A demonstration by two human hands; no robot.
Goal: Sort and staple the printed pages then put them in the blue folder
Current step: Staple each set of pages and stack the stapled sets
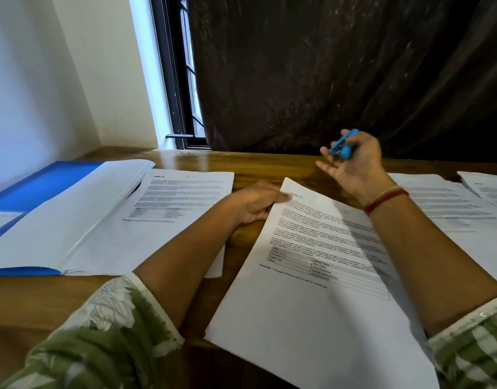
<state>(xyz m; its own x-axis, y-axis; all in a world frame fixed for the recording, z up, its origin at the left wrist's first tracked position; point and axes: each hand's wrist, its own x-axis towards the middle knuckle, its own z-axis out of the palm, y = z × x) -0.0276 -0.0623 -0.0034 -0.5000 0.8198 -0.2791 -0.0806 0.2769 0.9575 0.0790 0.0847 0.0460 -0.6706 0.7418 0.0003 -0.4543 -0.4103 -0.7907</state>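
Note:
A set of printed pages (pixel 320 276) lies tilted in the middle of the wooden table (pixel 31 299). My left hand (pixel 255 204) pinches its top left corner. Above the far edge of that set, my right hand (pixel 353 167) is raised and holds a small blue stapler (pixel 343 146) between its fingers, blurred by motion. The blue folder (pixel 31 189) lies open at the left with white sheets on it. Another printed page (pixel 174 203) lies partly under the folder's flap.
More printed pages (pixel 449 203) are spread at the right, and a further stack (pixel 485 186) reaches the frame's right edge. A dark curtain (pixel 325 74) hangs behind the table. A window frame (pixel 177 80) and a white wall stand at the back left.

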